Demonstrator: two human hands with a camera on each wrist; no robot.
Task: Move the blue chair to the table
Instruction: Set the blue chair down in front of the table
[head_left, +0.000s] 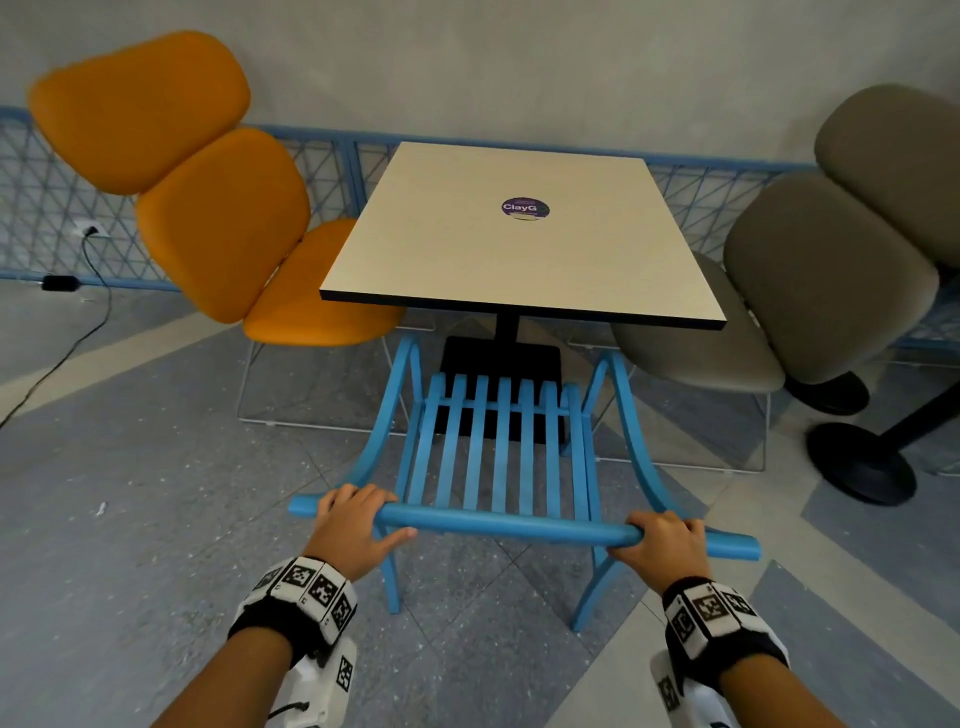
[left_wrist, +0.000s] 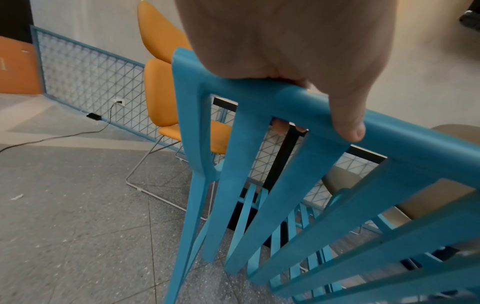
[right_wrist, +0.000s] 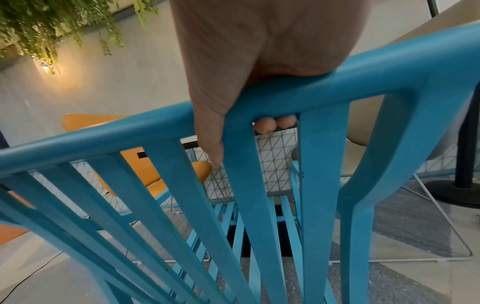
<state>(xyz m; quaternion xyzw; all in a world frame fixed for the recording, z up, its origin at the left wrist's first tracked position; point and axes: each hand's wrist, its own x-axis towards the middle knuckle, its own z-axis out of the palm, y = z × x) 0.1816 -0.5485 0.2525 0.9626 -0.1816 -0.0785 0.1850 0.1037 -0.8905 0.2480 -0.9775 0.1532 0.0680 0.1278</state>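
The slatted blue plastic chair (head_left: 498, 457) is held by its top rail at lower centre, the left hand (head_left: 353, 525) and right hand (head_left: 662, 543) each curled round it. The square pale-topped table (head_left: 519, 234) lies directly above, beyond the seat front.

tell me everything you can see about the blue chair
The blue chair looks like moulded matte plastic, with a slatted seat and back, curved arms and a rounded top rail. It faces the table, its front reaching the near edge. The left hand and right hand grip the rail near its ends.
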